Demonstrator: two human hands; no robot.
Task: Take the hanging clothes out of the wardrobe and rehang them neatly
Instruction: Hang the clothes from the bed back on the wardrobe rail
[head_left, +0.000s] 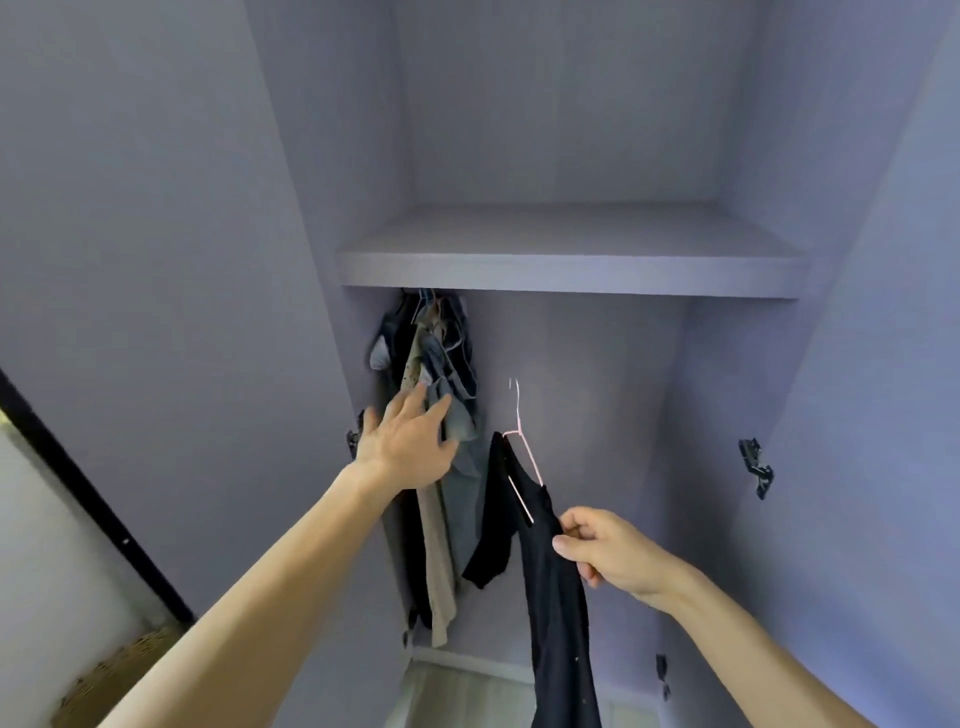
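Several clothes (441, 374) in grey, blue and beige hang bunched at the left end of the wardrobe, just under the shelf (571, 270). My left hand (408, 441) is stretched out with straight fingers touching this bunch from the left front. My right hand (605, 548) pinches a black garment (550, 597) near its shoulder. The garment sits on a thin pink hanger (522, 452), whose hook points up in mid-air, apart from any rail. The rail itself is hidden behind the shelf.
The wardrobe's purple side walls and open doors frame the space, with metal hinges (756, 465) on the right wall and one (353, 439) on the left. Right of the bunch the hanging space holds nothing. A woven basket (119, 670) sits at the bottom left.
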